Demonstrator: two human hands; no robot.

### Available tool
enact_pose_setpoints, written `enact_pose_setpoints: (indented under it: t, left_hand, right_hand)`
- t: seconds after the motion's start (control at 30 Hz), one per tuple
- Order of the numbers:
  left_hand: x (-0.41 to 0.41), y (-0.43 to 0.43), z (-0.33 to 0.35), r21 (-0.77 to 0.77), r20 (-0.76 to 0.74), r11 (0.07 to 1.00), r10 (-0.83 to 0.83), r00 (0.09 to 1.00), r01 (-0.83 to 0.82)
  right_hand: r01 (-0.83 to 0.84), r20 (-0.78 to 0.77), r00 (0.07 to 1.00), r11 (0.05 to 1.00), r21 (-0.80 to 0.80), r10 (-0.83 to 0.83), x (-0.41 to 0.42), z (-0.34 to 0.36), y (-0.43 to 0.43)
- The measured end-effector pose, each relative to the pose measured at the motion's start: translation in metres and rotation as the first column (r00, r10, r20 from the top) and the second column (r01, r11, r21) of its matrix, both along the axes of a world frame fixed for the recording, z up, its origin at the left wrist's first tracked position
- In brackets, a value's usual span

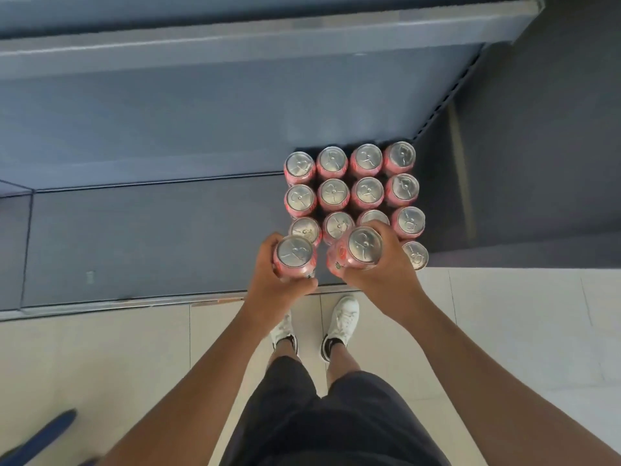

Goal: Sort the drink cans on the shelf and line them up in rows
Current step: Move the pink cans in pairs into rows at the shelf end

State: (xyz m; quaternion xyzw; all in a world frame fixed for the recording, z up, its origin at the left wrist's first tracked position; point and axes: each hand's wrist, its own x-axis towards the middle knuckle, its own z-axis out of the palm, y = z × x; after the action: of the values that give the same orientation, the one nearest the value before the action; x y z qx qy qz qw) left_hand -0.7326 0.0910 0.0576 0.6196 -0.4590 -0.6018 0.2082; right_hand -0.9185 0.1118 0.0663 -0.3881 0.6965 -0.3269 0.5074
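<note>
While both hands work at the near edge of the block, each one is wrapped around its own pink can. The left hand (268, 274) grips the left can (294, 255) at the near-left corner of the group, fingers curled round its side. The right hand (386, 264) clasps the right can (361, 250), which tilts a little to the left and sits higher than its neighbours, hiding part of a can behind it. On the dark shelf (151, 237) the standing cans (351, 193) form rows of 4 running left to right: 2 full far rows, then a 3rd row partly covered by the hands. 1 more can (416, 254) stands at the near-right corner, just right of the right hand. Pale floor tiles (100, 358) lie near the viewer, with 2 white shoes (342, 314) and dark shorts (319, 415) below the arms.
</note>
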Motion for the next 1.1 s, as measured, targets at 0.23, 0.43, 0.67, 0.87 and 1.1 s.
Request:
enact_pose_setpoints:
  t: [0.23,0.43,0.67,0.87,1.1]
  left_hand:
    - [-0.004,0.01,-0.05,-0.089,0.158,0.995,-0.019,0.987,0.034]
    - [-0.007,0.02,-0.073,-0.074,0.259,0.997,0.027,0.966,-0.008]
    - [-0.014,0.018,-0.09,-0.078,0.229,0.996,0.055,0.972,-0.038]
    - [-0.012,0.019,-0.102,-0.115,0.227,0.993,0.029,0.973,-0.003]
    - [-0.011,0.021,-0.11,-0.147,0.204,0.989,0.038,0.978,-0.008]
  right_hand:
    - [-0.252,-0.331,0.912,0.968,0.008,0.24,0.0,-0.035,0.003]
    - [-0.377,-0.712,0.636,0.925,0.05,0.297,0.004,-0.06,0.011]
    - [-0.351,-0.86,0.444,0.932,0.093,0.253,0.013,-0.083,0.011]
    - [-0.31,-0.922,0.334,0.947,0.089,0.196,0.02,-0.097,0.017]
    - [-0.286,-0.941,0.284,0.953,0.103,0.187,0.024,-0.102,0.018]
